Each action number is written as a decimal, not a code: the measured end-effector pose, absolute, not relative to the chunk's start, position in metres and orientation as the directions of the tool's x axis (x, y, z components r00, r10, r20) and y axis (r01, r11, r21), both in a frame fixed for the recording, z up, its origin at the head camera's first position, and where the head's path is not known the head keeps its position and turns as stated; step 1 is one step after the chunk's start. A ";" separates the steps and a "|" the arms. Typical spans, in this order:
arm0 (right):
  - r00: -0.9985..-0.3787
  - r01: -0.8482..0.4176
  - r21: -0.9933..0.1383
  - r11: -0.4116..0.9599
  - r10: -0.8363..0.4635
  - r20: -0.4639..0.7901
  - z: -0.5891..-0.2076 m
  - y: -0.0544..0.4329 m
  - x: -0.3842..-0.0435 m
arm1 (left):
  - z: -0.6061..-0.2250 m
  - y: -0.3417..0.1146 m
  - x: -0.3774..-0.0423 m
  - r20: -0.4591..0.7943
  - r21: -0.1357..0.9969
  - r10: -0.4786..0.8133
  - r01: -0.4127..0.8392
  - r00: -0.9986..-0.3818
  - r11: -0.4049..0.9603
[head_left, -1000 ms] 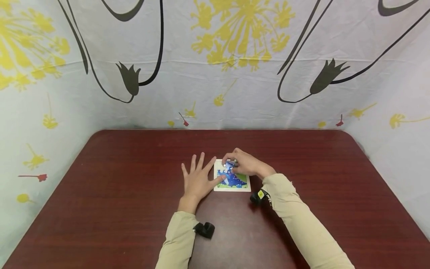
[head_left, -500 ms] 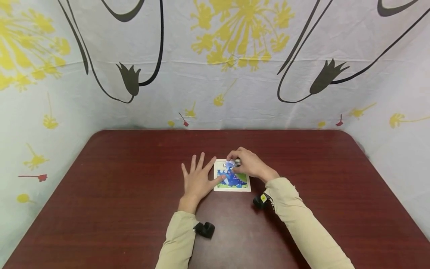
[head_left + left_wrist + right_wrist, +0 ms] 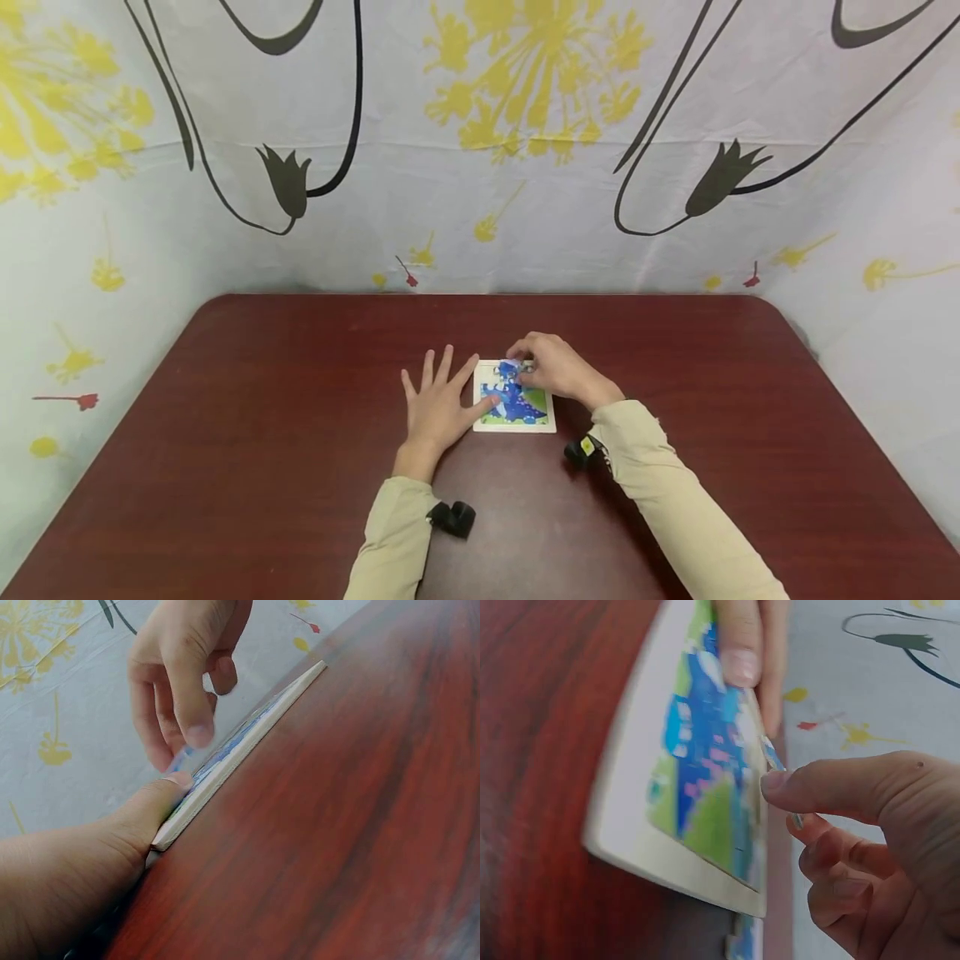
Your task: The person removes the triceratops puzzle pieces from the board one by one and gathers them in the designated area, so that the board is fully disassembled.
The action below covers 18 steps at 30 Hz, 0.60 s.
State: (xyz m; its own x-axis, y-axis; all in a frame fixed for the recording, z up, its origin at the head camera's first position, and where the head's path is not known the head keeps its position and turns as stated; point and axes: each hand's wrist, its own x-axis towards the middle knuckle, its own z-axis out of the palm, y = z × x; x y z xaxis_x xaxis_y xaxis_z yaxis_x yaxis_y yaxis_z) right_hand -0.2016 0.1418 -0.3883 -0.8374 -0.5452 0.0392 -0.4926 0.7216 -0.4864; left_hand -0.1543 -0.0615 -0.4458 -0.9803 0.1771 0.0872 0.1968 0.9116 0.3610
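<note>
A small square puzzle board (image 3: pixel 517 417) with a white frame and a blue dinosaur picture lies mid-table. My left hand (image 3: pixel 437 402) lies flat beside its left edge, fingers spread, and the thumb (image 3: pixel 161 799) presses on the board's (image 3: pixel 247 739) near corner. My right hand (image 3: pixel 546 365) hovers over the board's far edge and pinches a small blue puzzle piece (image 3: pixel 516 367) between thumb and fingers. In the right wrist view the piece (image 3: pixel 774 760) stands tilted at the rim of the picture (image 3: pixel 705 787), with the thumb (image 3: pixel 832 787) on it.
The dark red wooden table (image 3: pixel 262 433) stretches bare to both sides. A flowered cloth wall (image 3: pixel 480 167) closes off the far edge and the sides. Black wrist cameras (image 3: pixel 452 517) (image 3: pixel 582 450) sit under both beige sleeves.
My right hand has shifted slightly to the right along the board's far edge with the piece in it. The left hand has stayed flat in place.
</note>
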 end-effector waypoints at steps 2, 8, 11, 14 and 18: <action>-0.846 -0.487 -0.502 0.715 -0.529 0.068 -0.385 0.147 -0.201 | -0.447 -0.063 -0.154 0.095 0.359 0.178 0.200 -0.979 0.912; -0.871 -0.475 -0.522 0.708 -0.464 0.164 -0.382 0.180 -0.198 | -0.447 -0.065 -0.153 0.112 0.368 0.180 0.209 -0.977 0.906; -0.891 -0.438 -0.549 0.711 -0.426 0.159 -0.385 0.198 -0.195 | -0.448 -0.066 -0.152 0.103 0.372 0.173 0.199 -0.979 0.907; -0.916 -0.384 -0.562 0.732 -0.379 0.131 -0.388 0.215 -0.192 | -0.448 -0.065 -0.151 0.110 0.371 0.170 0.199 -0.979 0.907; -0.946 -0.303 -0.575 0.760 -0.312 0.086 -0.392 0.233 -0.190 | -0.449 -0.064 -0.151 0.123 0.378 0.180 0.214 -0.976 0.901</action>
State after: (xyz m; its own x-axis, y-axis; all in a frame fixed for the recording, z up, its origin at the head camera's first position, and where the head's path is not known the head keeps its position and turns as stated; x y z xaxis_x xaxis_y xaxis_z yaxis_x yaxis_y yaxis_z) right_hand -0.1900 0.2333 -0.3921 -0.9461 -0.3122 0.0860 -0.3031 0.7601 -0.5749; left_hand -0.1515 -0.0641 -0.4486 -0.9759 0.1804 0.1227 0.2140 0.9008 0.3778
